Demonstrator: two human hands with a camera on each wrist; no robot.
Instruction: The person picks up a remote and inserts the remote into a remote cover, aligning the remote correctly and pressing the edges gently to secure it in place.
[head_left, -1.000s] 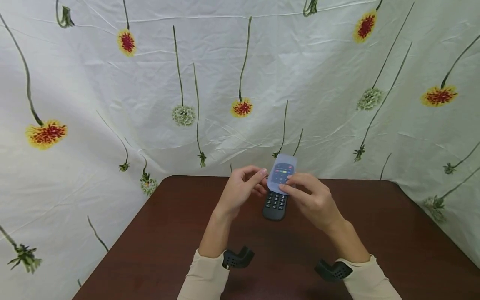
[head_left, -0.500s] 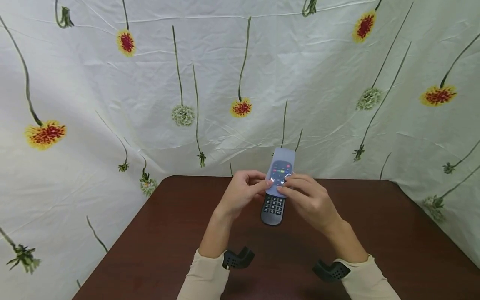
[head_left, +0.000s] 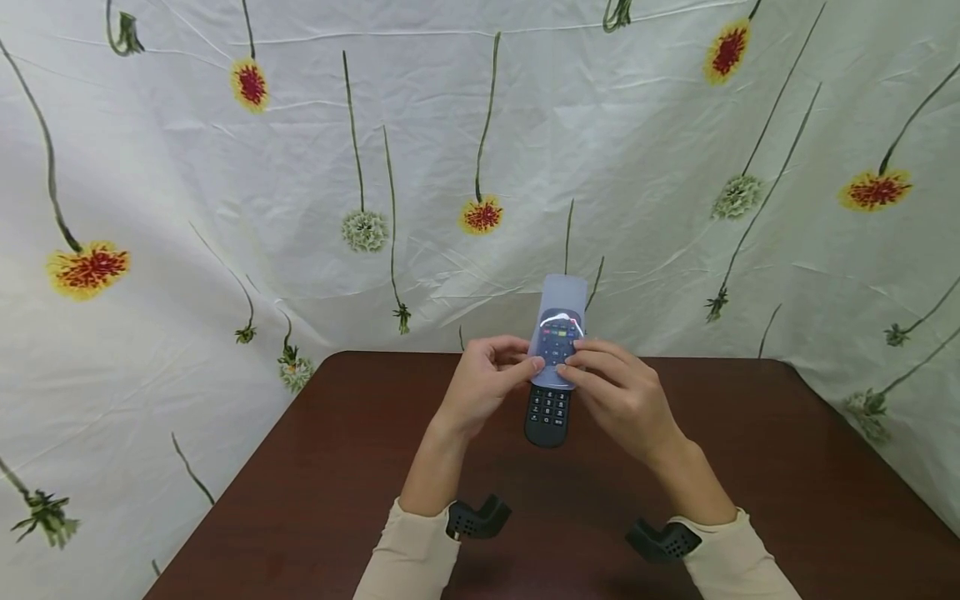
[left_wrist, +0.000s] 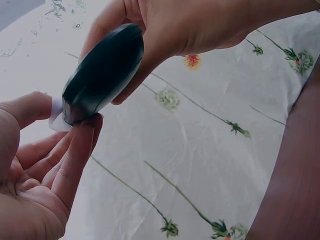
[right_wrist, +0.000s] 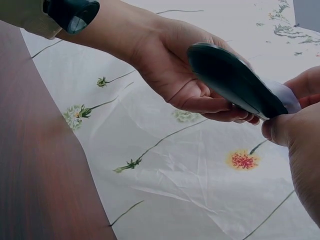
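A black remote control (head_left: 547,417) is held over the table, its number-key end showing below a translucent bluish plastic sleeve (head_left: 564,292). Coloured buttons are visible through the sleeve, whose far part extends beyond them. My left hand (head_left: 483,383) grips the left side, thumb on the sleeve's face near its lower edge. On the opposite side, my right hand (head_left: 622,396) pinches the sleeve's lower right edge with thumb and fingers. Both wrist views show the remote's dark end (left_wrist: 105,75) between the hands. A pale bit of the sleeve (right_wrist: 284,95) shows at the right fingers.
A dark reddish-brown table (head_left: 315,508) lies under the hands. Behind it hangs a white cloth (head_left: 637,150) printed with flowers. Each wrist wears a black camera, the left camera (head_left: 477,517) and the right camera (head_left: 663,540), beside cream sleeves.
My left thumb has come down onto the sleeve's left side. The far end of the sleeve has risen in view and the remote stands straighter. My right hand keeps its pinch.
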